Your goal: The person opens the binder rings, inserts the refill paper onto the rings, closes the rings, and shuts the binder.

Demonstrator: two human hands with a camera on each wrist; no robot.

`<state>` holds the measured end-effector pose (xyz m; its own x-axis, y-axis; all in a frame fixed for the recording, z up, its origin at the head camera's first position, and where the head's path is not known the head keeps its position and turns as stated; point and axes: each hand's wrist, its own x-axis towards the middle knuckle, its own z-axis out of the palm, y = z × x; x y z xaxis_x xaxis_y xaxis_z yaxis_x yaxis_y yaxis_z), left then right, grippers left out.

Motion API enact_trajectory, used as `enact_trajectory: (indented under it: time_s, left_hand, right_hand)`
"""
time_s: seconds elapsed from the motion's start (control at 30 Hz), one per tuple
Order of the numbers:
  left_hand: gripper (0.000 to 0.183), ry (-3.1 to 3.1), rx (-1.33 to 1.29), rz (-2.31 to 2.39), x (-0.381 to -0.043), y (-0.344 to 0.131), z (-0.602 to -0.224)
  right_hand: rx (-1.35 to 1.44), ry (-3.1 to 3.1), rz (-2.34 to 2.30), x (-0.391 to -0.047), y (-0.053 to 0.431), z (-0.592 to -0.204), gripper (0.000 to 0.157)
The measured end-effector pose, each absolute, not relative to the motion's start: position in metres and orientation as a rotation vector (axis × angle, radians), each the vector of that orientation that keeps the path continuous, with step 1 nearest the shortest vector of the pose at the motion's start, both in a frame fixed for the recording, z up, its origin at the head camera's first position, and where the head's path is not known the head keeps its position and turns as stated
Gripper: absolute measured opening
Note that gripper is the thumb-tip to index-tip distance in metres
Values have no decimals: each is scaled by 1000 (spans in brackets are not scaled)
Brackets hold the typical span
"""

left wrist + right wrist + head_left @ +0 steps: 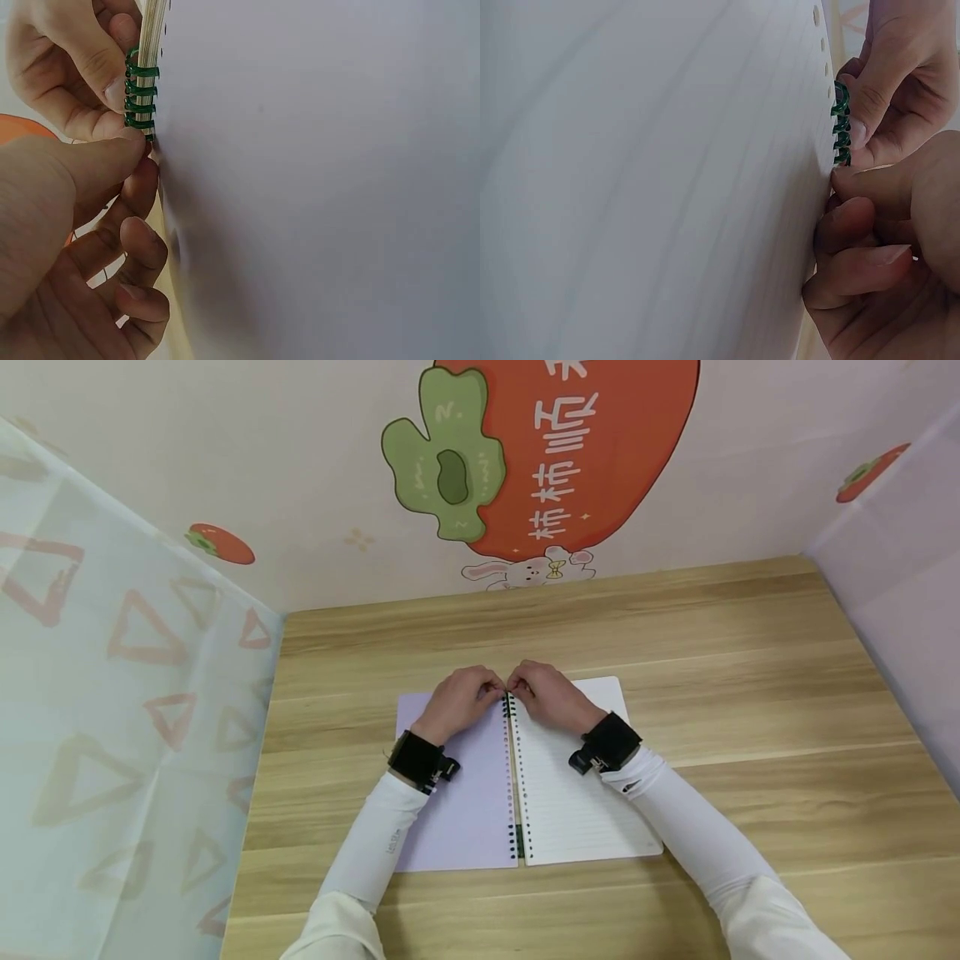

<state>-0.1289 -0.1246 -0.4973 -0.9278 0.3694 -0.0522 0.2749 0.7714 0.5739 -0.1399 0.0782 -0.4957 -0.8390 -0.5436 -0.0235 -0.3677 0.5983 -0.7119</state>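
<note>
A loose-leaf notebook lies open on the wooden table, with a pale purple cover (pixel 457 810) on the left and lined white pages (pixel 592 810) on the right. Short green binding rings (pixel 141 96) run through the punched holes at the top of the spine. My left hand (pixel 462 697) pinches the end of these rings between thumb and forefinger. Opposite it, my right hand (pixel 551 693) pinches the same rings, its thumb (pixel 870 187) by their end. The fingertips of both hands nearly meet in the head view.
A second set of green rings (pixel 519 841) sits at the bottom of the spine. Wood-grain table (pixel 750 693) surrounds the notebook. Behind it rises a wall (pixel 322 485) with a large orange fruit print, and patterned panels stand at both sides.
</note>
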Motion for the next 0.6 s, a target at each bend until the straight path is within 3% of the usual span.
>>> enact_trajectory:
  time_s: [0.6]
  left_hand:
    - [17, 2792, 494, 871, -134, -124, -498]
  right_hand:
    - [-742, 2590, -1095, -141, 76, -495, 15]
